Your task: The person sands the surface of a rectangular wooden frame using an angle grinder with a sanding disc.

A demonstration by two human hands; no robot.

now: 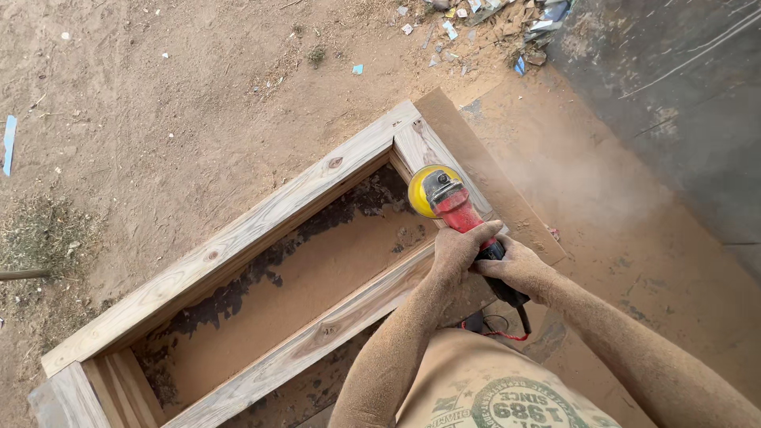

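Frame edges first: the rectangular wooden frame (238,246) lies flat on the sandy ground (158,119), its long rails running from the near left up toward the far right. The far short end is where I am working. Along the outer side of that end runs a flat brown board (491,174), touching the frame's end rail. Beyond the board the ground is bare, sawdust-coated earth, with a haze of dust (587,182) hanging over it. Farther right a dark grey surface (674,95) begins, well apart from the frame. Litter and scraps (491,24) sit at the top, clear of the work. Left of the far long rail the sand is open, save a blue strip (9,143) at the left border. Inside the frame, a brown panel (301,285) shows, dark-stained along its far edge.

Angle grinder (460,218): red body, yellow sanding disc (424,190) pressed on the end rail near the far right corner of the frame. The disc sits ahead of my hands, toward the far corner; the black handle runs back toward my body, with a red cord (495,333) trailing below it.

Left hand (460,250) is clenched over the body just behind the head. Right hand (515,265) is wrapped around the handle right behind it, the two hands touching. Both forearms are coated in sawdust, and so is my shirt (483,388).
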